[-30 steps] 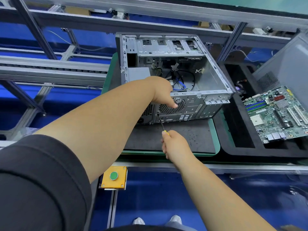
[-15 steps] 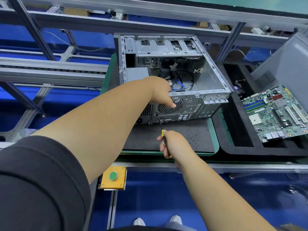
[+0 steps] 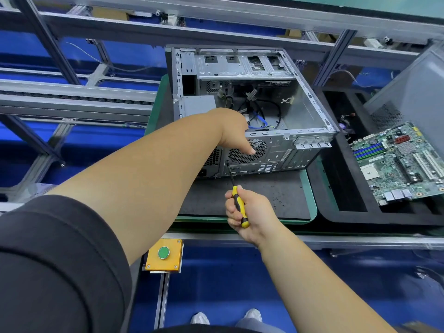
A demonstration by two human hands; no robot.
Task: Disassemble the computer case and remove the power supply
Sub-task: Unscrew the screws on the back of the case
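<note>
Nearest, the right hand wraps its fingers around the yellow-and-black screwdriver, whose tip sits at a screw on the rear panel of the computer case. The shaft meets the panel at a slant — if it stays tilted, the tip could cam out and strip the head or skid across the metal. Beyond it, the left hand rests over the case's rear edge, thumb laid on the fan grille, bracing; whether its fingers grip inside is hidden. A slip could jab that thumb. The power supply sits in the left rear corner, cables trailing — they might snag on removal.
</note>
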